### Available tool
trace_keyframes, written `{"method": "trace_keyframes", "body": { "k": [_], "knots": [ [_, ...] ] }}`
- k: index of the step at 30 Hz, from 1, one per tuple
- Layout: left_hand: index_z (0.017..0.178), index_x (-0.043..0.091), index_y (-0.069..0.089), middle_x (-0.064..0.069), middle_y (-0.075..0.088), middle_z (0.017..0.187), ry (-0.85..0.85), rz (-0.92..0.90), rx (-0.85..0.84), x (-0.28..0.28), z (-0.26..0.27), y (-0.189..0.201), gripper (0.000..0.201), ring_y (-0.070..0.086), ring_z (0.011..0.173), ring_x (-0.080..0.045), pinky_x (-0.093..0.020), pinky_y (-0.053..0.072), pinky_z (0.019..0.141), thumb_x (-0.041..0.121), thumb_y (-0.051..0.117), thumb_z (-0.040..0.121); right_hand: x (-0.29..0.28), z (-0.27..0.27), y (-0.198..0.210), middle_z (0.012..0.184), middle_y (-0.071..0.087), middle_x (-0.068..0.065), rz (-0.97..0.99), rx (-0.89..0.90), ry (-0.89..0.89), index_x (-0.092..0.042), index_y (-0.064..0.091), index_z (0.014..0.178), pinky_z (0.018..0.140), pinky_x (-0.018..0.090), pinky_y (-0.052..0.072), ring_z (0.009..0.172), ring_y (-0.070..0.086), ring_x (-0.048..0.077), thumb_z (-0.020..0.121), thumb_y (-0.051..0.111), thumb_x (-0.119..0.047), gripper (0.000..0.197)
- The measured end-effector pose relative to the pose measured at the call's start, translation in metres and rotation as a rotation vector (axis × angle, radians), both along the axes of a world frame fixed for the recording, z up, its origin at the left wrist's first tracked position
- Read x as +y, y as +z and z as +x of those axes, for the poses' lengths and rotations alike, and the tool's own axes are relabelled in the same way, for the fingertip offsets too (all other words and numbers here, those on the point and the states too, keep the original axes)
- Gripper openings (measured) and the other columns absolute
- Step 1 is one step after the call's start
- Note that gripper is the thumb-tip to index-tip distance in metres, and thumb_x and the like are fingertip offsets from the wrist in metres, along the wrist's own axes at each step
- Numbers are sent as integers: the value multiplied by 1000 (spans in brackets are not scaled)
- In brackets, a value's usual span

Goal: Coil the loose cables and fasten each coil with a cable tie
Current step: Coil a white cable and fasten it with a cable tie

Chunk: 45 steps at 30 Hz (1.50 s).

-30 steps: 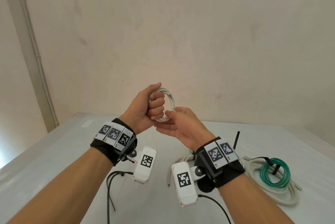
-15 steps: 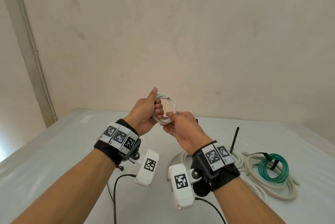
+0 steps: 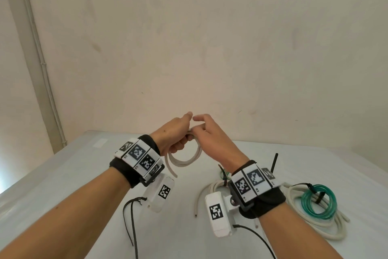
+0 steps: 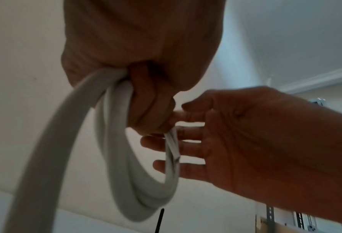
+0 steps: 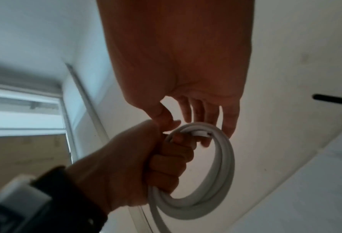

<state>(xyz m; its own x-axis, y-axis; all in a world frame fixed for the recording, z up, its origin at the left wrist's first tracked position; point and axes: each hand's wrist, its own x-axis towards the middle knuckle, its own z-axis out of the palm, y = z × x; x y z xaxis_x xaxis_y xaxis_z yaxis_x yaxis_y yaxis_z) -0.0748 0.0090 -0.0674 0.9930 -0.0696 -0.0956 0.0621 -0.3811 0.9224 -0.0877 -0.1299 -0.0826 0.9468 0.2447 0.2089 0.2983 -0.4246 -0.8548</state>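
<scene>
A small coil of white cable [image 3: 184, 161] hangs below my left hand [image 3: 178, 139], which grips its upper part in a fist above the table. A short loose tail [image 3: 171, 169] of the coil points down toward my left wrist. In the left wrist view the coil [image 4: 126, 181] loops down from the left hand [image 4: 146, 47]. My right hand [image 3: 206, 133] sits right beside the left. Its straight, spread fingers [image 4: 188, 145] lie against the far side of the coil. The right wrist view shows the same fingers [image 5: 227, 123] touching the coil [image 5: 224, 173] near its cut end.
On the white table [image 3: 84, 174] at the right lies a large white cable coil [image 3: 294, 204] with a green tube coil [image 3: 319, 202] on it, tied in black. A black cable tie [image 3: 274, 162] sticks up behind my right wrist. Another white cable [image 3: 201, 193] lies under it.
Both hands have come down. The coil has swung from standing above my left fist to hanging beneath it. My right hand has gone from pinching the coil to laying straight fingers on it.
</scene>
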Motion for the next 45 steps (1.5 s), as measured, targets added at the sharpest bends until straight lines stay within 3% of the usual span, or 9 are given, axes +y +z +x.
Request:
{"method": "trace_keyframes", "body": {
  "k": [4, 12, 17, 22, 29, 35, 37, 39, 45],
  "knots": [
    [58, 15, 39, 3, 32, 48, -15, 53, -56, -5, -5, 8, 73, 24, 37, -12, -21, 20, 39, 67, 16, 104, 8, -2, -2, 100, 70, 4, -93, -113, 26, -16, 56, 117, 88, 46, 57, 90, 68, 21, 108, 38, -35, 27],
    [81, 10, 52, -7, 52, 57, 119, 15, -146, 6, -2, 12, 71, 38, 42, -16, -23, 30, 43, 68, 18, 103, 14, 1, -4, 70, 48, -5, 222, 230, 106, -11, 56, 101, 70, 34, 47, 55, 43, 9, 108, 43, -43, 35],
    [94, 10, 51, 0, 47, 49, 199, -288, -106, 12, -2, 4, 55, 35, 42, -14, -25, 26, 46, 56, 26, 108, 18, -5, 1, 56, 33, -8, 458, 325, 137, -10, 54, 93, 62, 32, 45, 45, 31, 9, 110, 45, -35, 32],
    [74, 16, 42, 5, 30, 51, 144, -679, 78, 20, -5, -15, 41, 23, 39, -10, -20, 19, 37, 38, 39, 109, 21, -5, -5, 54, 32, -9, 617, 336, 69, -14, 48, 85, 62, 32, 45, 45, 32, 10, 110, 46, -35, 33],
    [75, 14, 45, 5, 32, 49, 177, -435, -50, 16, -5, -23, 29, 24, 37, -10, -20, 21, 36, 10, 31, 101, 16, -9, 1, 55, 23, -5, 640, 559, 191, -15, 50, 76, 57, 30, 48, 43, 22, 12, 106, 51, -39, 38],
    [81, 13, 48, 1, 41, 54, 105, -481, 17, 21, -4, -33, 33, 36, 42, -12, -22, 32, 41, 29, 39, 108, 25, -11, -11, 51, 23, -7, 613, 446, 70, -16, 46, 74, 46, 26, 34, 40, 22, 12, 109, 48, -34, 39],
    [95, 6, 58, -12, 59, 71, -44, -404, 122, 33, 0, -40, 52, 56, 60, -23, -31, 49, 61, 50, 35, 108, 23, -11, -14, 48, 25, -7, 557, 406, 39, -14, 48, 75, 46, 27, 33, 37, 26, 11, 109, 47, -33, 38],
    [103, 4, 65, -18, 67, 89, -134, -236, 182, 49, 4, -44, 66, 62, 82, -29, -39, 51, 82, 59, 28, 107, 19, -9, -15, 50, 25, -6, 527, 395, 26, -14, 48, 77, 46, 27, 34, 38, 25, 12, 109, 46, -33, 37],
    [108, 24, 73, -1, 72, 109, -365, 836, 319, 89, -1, -58, 15, 66, 94, -15, -28, 57, 88, 28, 67, 95, 13, 0, -23, 53, 25, -7, 495, 424, 15, -16, 46, 77, 47, 27, 36, 43, 23, 13, 108, 47, -35, 36]
  ]
}}
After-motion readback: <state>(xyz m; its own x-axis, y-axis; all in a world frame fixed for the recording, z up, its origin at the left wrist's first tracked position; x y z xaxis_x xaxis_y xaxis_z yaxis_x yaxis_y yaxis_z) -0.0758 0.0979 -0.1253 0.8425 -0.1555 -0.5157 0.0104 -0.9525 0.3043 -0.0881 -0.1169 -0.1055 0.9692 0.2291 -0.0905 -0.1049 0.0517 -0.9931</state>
